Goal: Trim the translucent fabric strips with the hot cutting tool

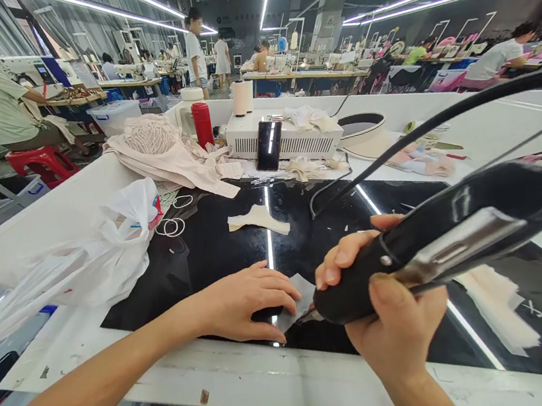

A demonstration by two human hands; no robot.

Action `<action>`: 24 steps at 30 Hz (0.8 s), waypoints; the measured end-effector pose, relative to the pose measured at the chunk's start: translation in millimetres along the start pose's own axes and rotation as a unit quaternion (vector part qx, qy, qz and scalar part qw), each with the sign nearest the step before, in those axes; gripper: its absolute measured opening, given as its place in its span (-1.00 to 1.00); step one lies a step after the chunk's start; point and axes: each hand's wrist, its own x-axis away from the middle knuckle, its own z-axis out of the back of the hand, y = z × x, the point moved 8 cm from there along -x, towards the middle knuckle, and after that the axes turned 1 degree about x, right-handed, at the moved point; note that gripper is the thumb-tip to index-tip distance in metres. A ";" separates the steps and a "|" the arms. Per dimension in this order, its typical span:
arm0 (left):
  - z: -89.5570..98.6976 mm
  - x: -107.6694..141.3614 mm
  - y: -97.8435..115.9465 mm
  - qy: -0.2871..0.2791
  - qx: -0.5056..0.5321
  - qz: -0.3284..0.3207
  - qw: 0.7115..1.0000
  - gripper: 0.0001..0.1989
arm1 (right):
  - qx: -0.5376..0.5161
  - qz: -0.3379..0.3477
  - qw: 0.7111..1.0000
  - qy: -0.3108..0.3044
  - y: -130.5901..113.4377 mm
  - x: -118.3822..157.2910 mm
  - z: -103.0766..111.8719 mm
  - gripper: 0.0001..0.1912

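Note:
My left hand (248,299) lies on the black glossy mat with its fingers stretched out, fingertips at the edge of a thin translucent whitish piece (303,290). My right hand (401,319) is wrapped round a thick black corded hand tool (352,289) with a metal lever along its side. The tool's narrow metal tip points down at the whitish piece, close to my left fingers; contact cannot be made out. Farther back on the mat lies a cream fabric cut piece (259,220). A stack of pale cut pieces (499,309) rests to the right, partly behind the tool.
A white plastic bag (107,251) and a beige lace bra (169,150) lie at the left. Behind the mat stand a phone (268,145), a vented white box (238,142) and a red bottle (202,124). The tool's black cable (421,126) arcs across the right. People sit at sewing tables beyond.

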 end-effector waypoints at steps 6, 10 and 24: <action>-1.2 -3.6 5.1 0.038 -0.023 -0.016 0.999 -0.73 | 0.017 0.034 0.997 0.074 -9.0 -15.9 19.8 -0.55; -7.3 -4.6 2.4 0.037 -0.038 -0.019 0.998 -0.63 | 0.010 0.035 0.997 0.065 -4.4 -13.9 19.9 -0.56; -8.1 1.9 1.9 0.035 -0.065 -0.044 0.996 -0.72 | 0.021 0.019 0.999 0.017 3.3 -5.1 14.4 -0.56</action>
